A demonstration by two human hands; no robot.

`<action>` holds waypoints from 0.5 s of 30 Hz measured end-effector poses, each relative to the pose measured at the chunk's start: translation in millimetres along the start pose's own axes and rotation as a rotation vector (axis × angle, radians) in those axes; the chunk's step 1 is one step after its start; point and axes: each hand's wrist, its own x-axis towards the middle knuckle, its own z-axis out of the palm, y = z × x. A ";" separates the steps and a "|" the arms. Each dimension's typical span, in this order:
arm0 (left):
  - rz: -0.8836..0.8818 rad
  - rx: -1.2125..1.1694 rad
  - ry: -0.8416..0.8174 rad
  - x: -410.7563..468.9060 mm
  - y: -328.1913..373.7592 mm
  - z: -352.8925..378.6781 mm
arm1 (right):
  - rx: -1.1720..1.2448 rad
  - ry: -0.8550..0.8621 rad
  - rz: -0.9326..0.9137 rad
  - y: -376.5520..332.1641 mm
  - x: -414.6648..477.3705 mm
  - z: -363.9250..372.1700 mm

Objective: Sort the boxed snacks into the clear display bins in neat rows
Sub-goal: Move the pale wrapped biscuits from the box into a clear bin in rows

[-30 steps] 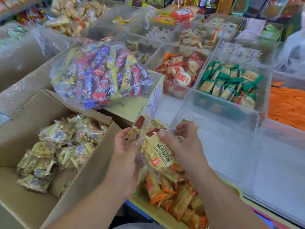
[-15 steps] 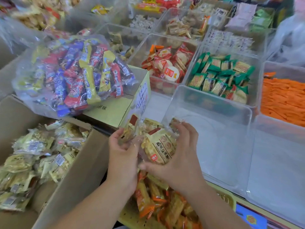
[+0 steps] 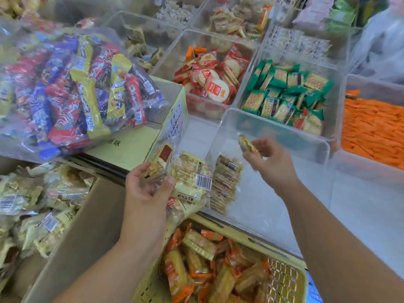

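A pale desk (image 3: 360,215) is seen at the right, bare in its near part. Clear bins are set on it in rows: an almost empty clear bin (image 3: 271,127) near the middle, a bin of green packets (image 3: 286,95) just beyond it, a bin of red packets (image 3: 209,79) to the left, and a bin of orange sticks (image 3: 371,127) at the far right

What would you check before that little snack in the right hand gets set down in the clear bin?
1. Right hand grips a small snack pack: ok.
2. Hand is over the clear bin: ok.
3. Free floor space in the bin: ok.
4. Row of packs already inside is neat: ok, stacked along the left wall.
5. Left hand steadies the opened yellow bag: ok.
6. Pack's facing matches the row: cannot tell, blurred.
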 end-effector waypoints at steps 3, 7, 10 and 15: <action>0.005 0.000 0.019 2.4 -2.9 -4.0 | 0.014 -0.055 0.096 17.5 49.8 9.4; 0.006 -0.014 0.016 3.4 -7.3 -7.9 | -0.105 -0.208 0.171 41.0 84.4 28.9; 0.009 -0.018 0.022 3.9 -12.0 -12.1 | -0.244 -0.402 0.144 50.7 90.7 44.1; 0.001 -0.018 0.023 3.5 -13.6 -14.7 | -0.502 -0.461 0.034 50.5 87.5 54.5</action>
